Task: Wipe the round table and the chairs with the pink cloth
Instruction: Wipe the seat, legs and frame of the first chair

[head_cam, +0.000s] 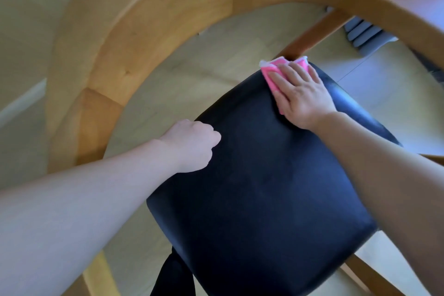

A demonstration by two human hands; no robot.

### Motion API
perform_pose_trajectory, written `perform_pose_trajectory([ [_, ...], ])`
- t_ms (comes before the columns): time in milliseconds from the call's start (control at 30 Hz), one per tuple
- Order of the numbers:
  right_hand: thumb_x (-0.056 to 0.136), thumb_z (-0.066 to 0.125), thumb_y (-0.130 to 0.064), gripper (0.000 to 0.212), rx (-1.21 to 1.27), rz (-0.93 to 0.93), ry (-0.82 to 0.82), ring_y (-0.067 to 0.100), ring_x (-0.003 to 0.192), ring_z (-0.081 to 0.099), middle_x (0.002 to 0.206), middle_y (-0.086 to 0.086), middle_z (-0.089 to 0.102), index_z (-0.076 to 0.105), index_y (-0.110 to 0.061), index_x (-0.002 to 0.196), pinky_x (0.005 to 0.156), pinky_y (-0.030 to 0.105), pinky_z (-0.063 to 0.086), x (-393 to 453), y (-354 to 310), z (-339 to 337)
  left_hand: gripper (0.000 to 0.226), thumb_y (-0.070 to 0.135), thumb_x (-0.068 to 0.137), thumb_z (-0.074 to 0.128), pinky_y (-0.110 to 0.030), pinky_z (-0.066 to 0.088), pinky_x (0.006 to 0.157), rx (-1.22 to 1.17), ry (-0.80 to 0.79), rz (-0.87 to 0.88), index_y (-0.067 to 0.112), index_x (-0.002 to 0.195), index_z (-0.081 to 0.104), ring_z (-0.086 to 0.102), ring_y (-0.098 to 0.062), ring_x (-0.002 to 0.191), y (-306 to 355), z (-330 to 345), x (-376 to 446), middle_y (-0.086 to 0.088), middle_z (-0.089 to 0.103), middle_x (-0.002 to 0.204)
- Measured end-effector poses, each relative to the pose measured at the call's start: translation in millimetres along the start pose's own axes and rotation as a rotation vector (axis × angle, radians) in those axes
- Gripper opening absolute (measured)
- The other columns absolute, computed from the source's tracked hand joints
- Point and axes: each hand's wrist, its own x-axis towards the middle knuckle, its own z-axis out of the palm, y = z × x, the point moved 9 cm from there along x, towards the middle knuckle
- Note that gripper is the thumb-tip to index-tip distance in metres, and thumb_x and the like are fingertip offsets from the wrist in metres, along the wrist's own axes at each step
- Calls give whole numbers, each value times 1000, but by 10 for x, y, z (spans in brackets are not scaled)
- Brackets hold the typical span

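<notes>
Pink cloth under flat right hand on seat; left hand prob. gripping seat edge.

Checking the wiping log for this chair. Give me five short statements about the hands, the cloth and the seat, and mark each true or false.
1. The right hand presses the pink cloth flat on the black seat. True.
2. The cloth lies at the near edge of the seat, close to the camera. False: it is at the far corner, next to a wooden leg of the frame.
3. The left hand holds a second cloth. False: its fingers are curled and no cloth shows in it; it sits at the seat's left edge.
4. A curved wooden backrest arcs around the seat. True.
5. The cloth is blue. False: it is pink with a white edge.
</notes>
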Motion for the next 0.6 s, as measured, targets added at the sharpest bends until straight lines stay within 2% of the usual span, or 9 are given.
perform_pose_trajectory([
  [100,103,26,-40,50,16,108,-12,31,138,36,151,4,40,30,-27,152,115,49,26,-212,393,-39,29,14,89,37,-40,46,86,4,5,15,15,109,57,57,-28,93,25,39,6,0,58,107],
  [167,103,21,-47,50,68,324,-11,32,136,37,150,4,41,28,-34,151,115,46,27,-274,703,-56,29,13,89,37,-40,45,87,-3,8,17,15,110,57,57,-27,94,32,46,-3,0,58,107],
  [233,102,20,-53,48,140,599,-81,33,133,38,147,6,43,27,-41,148,112,44,28,-317,966,12,29,12,89,38,-38,45,86,-2,11,13,15,110,58,57,-27,93,35,37,-18,0,59,107],
  [267,101,20,-53,48,155,679,-107,35,132,38,145,8,44,27,-42,147,111,45,29,-326,1010,38,29,12,90,38,-37,45,85,1,14,12,15,111,58,57,-27,93,43,25,-26,0,59,107],
  [333,102,20,-48,47,138,720,-102,38,130,39,143,12,45,28,-39,147,112,47,27,-320,965,29,28,12,90,38,-35,44,81,7,14,10,15,111,58,57,-26,93,60,8,-40,0,59,107],
  [433,102,18,-43,51,80,708,-54,36,134,34,144,10,41,23,-31,151,117,46,16,-428,831,34,28,12,90,38,-36,46,80,15,9,14,15,110,58,57,-26,91,92,2,-60,1,59,106],
  [600,103,12,-45,56,7,666,-116,30,148,10,162,8,15,12,-26,156,121,48,4,-737,644,129,27,12,90,38,-39,47,84,33,10,35,15,109,57,57,-26,90,147,18,-89,1,59,106],
])
